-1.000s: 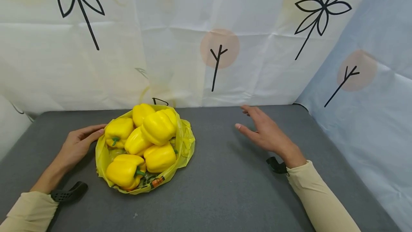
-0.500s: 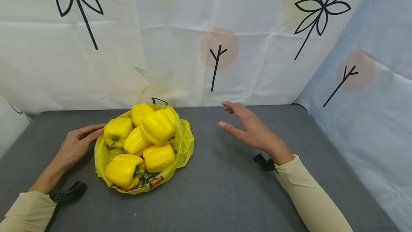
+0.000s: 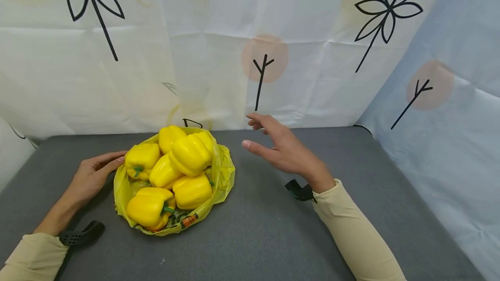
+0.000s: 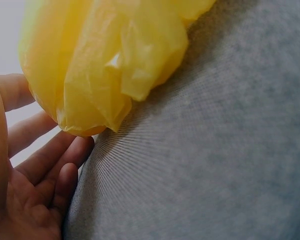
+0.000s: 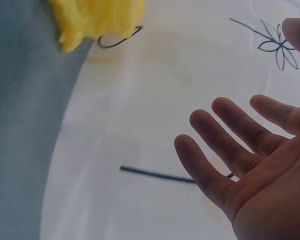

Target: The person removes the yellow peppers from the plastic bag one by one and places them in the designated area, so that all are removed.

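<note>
Several yellow bell peppers (image 3: 190, 155) lie heaped in an open yellow plastic bag (image 3: 223, 177) on the table, left of centre in the head view. Against the bag's left side rests my left hand (image 3: 91, 174), fingers extended. In the left wrist view the fingers (image 4: 32, 132) touch the crumpled side of the bag (image 4: 100, 65). My right hand (image 3: 283, 146) hovers above the table to the right of the bag, apart from it. Its fingers (image 5: 235, 130) are spread and hold nothing in the right wrist view.
The grey table (image 3: 250, 242) runs back to a white cloth backdrop (image 3: 203, 55) printed with leaf and twig drawings. A bluish cloth (image 3: 449, 142) hangs along the right side. Dark straps, such as the right wrist's strap (image 3: 300, 191), are on both wrists.
My right hand has moved left through the air, closer to the bag of peppers. The left hand stays at the bag's side, and the peppers have not moved.
</note>
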Available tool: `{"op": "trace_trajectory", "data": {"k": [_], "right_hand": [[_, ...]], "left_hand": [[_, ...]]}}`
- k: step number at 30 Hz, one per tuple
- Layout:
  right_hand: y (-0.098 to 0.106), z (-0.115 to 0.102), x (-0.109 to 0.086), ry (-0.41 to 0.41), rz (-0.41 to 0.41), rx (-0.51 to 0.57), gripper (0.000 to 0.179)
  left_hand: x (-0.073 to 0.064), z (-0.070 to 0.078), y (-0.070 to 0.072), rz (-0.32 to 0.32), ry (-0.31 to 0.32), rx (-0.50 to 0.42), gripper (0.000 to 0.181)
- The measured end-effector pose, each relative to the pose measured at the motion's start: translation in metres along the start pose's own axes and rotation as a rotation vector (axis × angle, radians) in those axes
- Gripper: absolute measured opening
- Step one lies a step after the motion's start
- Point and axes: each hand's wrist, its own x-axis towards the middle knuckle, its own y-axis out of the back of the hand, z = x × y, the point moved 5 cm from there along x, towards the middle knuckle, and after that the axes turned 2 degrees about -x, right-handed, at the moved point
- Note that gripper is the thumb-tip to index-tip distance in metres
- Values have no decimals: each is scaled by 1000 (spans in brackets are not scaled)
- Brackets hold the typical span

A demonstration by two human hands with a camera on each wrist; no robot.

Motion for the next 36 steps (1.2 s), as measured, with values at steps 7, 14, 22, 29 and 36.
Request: {"op": "trace_trajectory", "data": {"k": [7, 14, 22, 29, 36], "right_hand": [[-9, -16, 13, 83, 3, 76, 69], [-18, -28, 25, 139, -30, 160, 73], [-30, -35, 38, 172, -90, 235, 74], [-49, -37, 46, 195, -186, 254, 81], [-64, -30, 54, 204, -249, 289, 89]], "left_hand": [[-1, 0, -1, -1, 4, -2, 49], [-3, 1, -1, 3, -3, 1, 48], [-5, 2, -2, 1, -6, -6, 48], [-5, 2, -1, -2, -7, -11, 48], [-4, 3, 0, -6, -12, -22, 46]]}}
